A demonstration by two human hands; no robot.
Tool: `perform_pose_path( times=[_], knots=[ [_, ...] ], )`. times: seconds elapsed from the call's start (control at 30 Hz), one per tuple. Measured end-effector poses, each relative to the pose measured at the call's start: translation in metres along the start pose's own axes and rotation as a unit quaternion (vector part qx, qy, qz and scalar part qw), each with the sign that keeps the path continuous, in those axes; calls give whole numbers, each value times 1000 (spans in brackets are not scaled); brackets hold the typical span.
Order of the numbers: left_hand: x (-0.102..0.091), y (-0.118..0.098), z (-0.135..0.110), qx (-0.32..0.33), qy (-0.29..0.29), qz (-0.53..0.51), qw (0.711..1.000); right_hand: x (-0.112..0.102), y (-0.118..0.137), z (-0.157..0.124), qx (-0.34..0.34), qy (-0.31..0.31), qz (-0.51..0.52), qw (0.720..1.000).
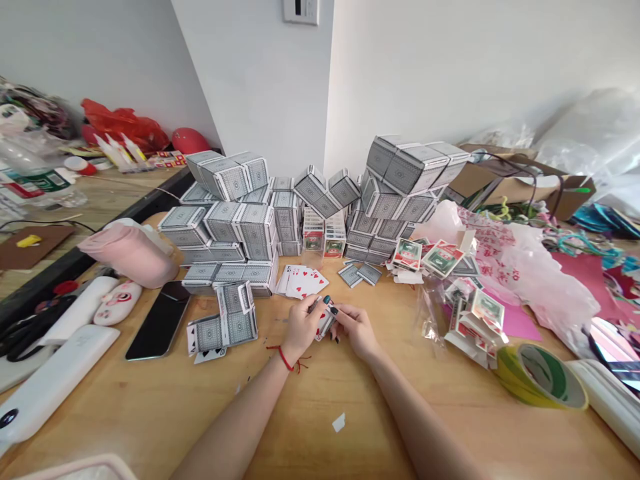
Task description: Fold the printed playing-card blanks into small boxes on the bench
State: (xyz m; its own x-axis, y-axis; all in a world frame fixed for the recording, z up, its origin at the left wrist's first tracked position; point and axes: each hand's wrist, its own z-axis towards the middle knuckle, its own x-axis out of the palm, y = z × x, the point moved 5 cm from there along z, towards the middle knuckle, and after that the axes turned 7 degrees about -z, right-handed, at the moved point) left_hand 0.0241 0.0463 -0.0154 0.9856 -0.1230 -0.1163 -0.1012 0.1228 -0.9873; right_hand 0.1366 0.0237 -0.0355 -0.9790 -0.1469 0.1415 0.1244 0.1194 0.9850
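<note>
My left hand (302, 328) and my right hand (356, 329) meet at the middle of the wooden table (320, 413). Both are closed around a small bundle of playing cards (325, 323), held between the fingertips. A red string bracelet (286, 359) sits on my left wrist. Just beyond my hands lies a fanned spread of red-suited cards (303, 281), face up. Behind that rises a big stack of grey patterned card boxes (235, 220), and a second heap of card boxes (405, 180) to the right.
A folded grey box assembly (227, 323) and a black phone (159, 320) lie left of my hands. White cases and a pink roll (131, 253) are farther left. On the right are red-green card packs (440, 259), plastic bags (525, 273) and a yellow-green tape roll (543, 375).
</note>
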Motion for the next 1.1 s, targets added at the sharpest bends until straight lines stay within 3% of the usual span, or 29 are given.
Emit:
perform_pose_path(
  times=[0.27, 0.43, 0.73, 0.97, 1.1],
  knots=[
    [1, 6, -1, -16, 17, -25, 999, 6, 0, -1, 23, 47, -46, 998],
    [0, 5, 0, -10, 4, -34, 999, 7, -1, -1, -6, 12, -86, 996],
    [1, 2, -1, 4, -7, 49, 999, 6, 0, -4, -58, -20, -150, 987],
    [2, 12, 4, -58, 26, -81, 995, 3, 1, -5, -57, -20, -156, 986],
    [-3, 17, 8, -80, -42, -182, 979, -3, 6, -1, -54, -33, -74, 995]
  ],
)
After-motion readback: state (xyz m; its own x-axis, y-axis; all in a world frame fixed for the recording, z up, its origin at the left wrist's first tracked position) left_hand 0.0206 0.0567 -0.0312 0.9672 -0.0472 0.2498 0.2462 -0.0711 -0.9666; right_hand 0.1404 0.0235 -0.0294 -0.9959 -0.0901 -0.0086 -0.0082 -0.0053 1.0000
